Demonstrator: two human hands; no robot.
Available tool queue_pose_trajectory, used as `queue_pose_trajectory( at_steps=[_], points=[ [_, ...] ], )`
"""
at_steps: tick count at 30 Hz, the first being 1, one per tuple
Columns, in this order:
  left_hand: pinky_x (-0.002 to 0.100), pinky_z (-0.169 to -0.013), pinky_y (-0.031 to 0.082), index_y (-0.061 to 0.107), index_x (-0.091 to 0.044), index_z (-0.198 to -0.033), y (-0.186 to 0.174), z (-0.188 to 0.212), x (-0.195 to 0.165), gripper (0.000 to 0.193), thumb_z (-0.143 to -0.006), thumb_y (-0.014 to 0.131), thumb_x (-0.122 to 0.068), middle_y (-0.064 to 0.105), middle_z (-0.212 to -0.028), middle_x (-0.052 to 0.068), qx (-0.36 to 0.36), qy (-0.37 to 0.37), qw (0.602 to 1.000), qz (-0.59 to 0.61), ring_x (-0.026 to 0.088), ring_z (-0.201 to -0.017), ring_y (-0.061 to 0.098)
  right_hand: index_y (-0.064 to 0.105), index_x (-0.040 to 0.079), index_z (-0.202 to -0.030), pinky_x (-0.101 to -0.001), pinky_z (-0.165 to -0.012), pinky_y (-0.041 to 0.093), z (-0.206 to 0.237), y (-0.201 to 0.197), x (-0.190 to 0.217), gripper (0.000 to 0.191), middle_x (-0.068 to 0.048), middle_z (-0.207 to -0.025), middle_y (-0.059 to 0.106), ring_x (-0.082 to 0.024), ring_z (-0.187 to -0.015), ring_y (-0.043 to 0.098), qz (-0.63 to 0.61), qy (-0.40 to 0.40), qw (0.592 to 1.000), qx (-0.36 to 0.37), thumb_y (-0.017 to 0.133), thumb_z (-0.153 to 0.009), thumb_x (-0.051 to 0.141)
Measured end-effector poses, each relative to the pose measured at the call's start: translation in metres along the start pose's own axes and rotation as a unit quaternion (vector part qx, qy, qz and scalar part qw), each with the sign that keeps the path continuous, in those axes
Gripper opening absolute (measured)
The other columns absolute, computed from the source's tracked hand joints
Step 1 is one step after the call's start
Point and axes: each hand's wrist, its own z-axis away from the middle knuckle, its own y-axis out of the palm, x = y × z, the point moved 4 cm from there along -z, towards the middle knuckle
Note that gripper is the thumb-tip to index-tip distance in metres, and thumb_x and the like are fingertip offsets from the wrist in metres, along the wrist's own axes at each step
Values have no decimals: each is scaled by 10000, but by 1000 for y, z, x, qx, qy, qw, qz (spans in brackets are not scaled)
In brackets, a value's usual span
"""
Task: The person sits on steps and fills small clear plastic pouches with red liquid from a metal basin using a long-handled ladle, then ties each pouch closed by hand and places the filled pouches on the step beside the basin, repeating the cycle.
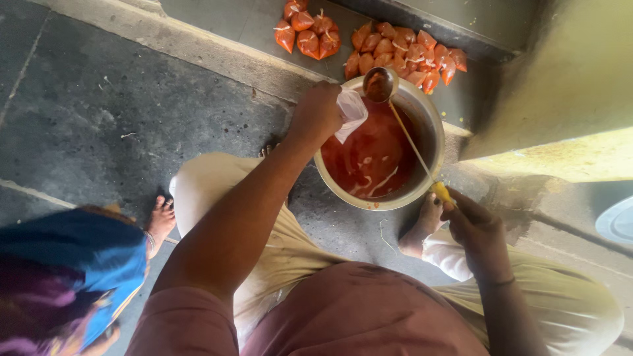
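Grey stone floor [99, 112], steel pot [432, 118] of red sauce. Left hand [316, 115] fingers pinch an empty clear pouch [351, 113] over the pot; right hand [478, 227] fingers closed round a loaded ladle [381, 84]. Risk: pouch mouth collapses, sauce spills. Filled pouches [402, 56] lie beyond.

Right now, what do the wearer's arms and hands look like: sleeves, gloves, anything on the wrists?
Both hands are bare, no gloves. The left hand has a bare forearm with a short dusty-pink sleeve at the upper arm. The right hand has a thin dark band at the wrist; forearm bare, sleeve out of frame.
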Motion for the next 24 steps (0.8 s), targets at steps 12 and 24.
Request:
queue_pose_trajectory(
  at_steps=[12,24],
  points=[
    [419,-979,533,700,-33,-1240,-4,-2,-15,534,-755,858,-189,706,-1209,186,-79,-18,987,141,360,-1125,672,739,100,-1270,-330,-620,538,32,26,58,364,-93,-861,709,-198,-683,697,332,-336,878,-74,764,-910,151],
    [365,-938,576,696,-78,-1274,-9,0,-15,630,-672,843,-190,738,-1194,147,-26,-51,979,193,305,-1065,739,696,34,-1319,-234,-714,534,20,21,33,377,3,-1007,760,-42,-832,649,89,-192,977,-27,727,-971,175]
  ],
)
